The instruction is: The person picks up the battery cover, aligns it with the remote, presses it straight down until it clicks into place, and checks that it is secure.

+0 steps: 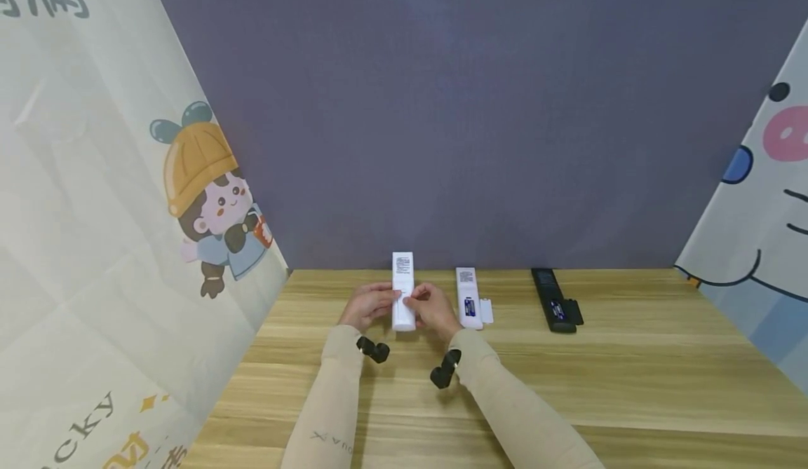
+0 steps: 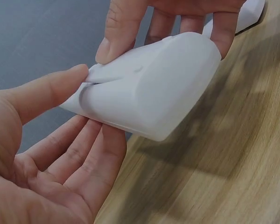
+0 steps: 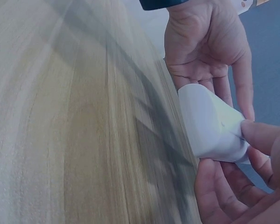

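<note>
A white remote control (image 1: 402,273) is held above the table, its printed back facing up. My left hand (image 1: 369,306) grips its left side, thumb on the back and fingers (image 2: 91,158) underneath. From the other side my right hand (image 1: 434,309) holds the same remote, its thumb (image 3: 261,135) pressing on the back and its fingers below. In the left wrist view the battery cover (image 2: 130,67) stands slightly raised at one edge, with a narrow dark gap beside the left thumb. Whatever lies under the cover is hidden.
Right of the hands lies a second white remote (image 1: 466,287), batteries showing and its loose cover (image 1: 486,310) beside it. Farther right is a black remote (image 1: 548,288) with batteries showing and a black cover (image 1: 573,312). A grey panel (image 1: 442,118) rises behind the wooden table (image 1: 631,385).
</note>
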Available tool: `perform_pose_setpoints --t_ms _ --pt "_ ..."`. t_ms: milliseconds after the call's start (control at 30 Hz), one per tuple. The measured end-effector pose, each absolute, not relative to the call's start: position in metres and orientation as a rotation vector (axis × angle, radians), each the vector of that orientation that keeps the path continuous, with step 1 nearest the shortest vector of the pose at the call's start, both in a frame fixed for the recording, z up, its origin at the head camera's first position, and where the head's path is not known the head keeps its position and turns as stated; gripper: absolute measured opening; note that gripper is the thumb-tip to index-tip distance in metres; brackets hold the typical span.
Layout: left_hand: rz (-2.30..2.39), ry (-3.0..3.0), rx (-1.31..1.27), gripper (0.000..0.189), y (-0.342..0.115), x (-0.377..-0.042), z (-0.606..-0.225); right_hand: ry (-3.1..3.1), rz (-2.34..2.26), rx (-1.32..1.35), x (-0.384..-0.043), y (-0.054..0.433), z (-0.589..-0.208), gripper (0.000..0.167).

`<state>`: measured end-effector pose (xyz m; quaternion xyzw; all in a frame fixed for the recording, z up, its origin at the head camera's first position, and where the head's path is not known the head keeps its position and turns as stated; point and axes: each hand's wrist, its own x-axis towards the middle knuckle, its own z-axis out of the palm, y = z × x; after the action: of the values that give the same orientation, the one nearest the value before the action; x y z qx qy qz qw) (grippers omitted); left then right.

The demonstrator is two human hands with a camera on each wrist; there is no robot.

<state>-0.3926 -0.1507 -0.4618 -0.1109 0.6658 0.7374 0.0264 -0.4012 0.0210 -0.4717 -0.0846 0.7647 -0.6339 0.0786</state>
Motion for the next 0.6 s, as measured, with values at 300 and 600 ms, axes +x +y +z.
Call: perform_pose_setpoints --t_ms 300,600 --pt "2.296 2.052 -0.344 0.043 -0.153 -0.388 -0.465 2.309 -1.906 -0.247 -0.392 0.018 -0.472 0.013" --pt "2.282 2.066 -0.301 0.039 -0.161 -0.373 -0.467 2.352 -1.921 -0.182 -0.371 0.007 -0.473 0.012"
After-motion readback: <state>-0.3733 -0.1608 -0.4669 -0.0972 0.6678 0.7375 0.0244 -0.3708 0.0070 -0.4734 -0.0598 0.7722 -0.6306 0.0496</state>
